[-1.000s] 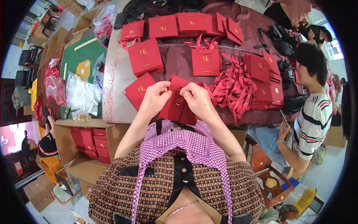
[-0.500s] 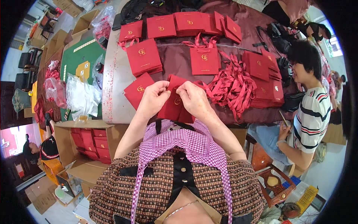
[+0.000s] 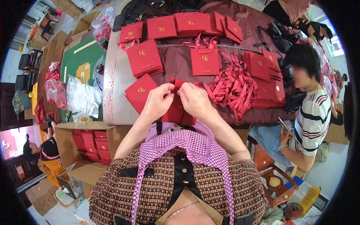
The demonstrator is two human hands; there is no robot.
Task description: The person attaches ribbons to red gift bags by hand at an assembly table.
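Note:
Near the table's front edge I hold a small red paper bag (image 3: 173,114) upright between both hands. My left hand (image 3: 160,100) is closed, thumb and finger pinching at the bag's top edge. Beside it, my right hand (image 3: 195,100) is closed on the top of the same bag; its fingertips are partly hidden. A red ribbon (image 3: 204,87) trails off to the right from behind my right hand. Flat red bags (image 3: 138,92) lie just left of my left hand, and a stack of them (image 3: 144,58) sits behind. A bag with ribbon handles (image 3: 204,62) lies farther back.
A heap of red ribbons (image 3: 234,88) lies right of my hands, beside stacked red bags (image 3: 268,93). More bags (image 3: 161,27) line the back. An open carton (image 3: 112,144) of red bags stands at lower left. A person (image 3: 311,116) holding a phone sits at right.
My hands have drawn a little closer together at the bag's top, the left one shifting right. The seated person's phone has moved slightly left and their head has turned.

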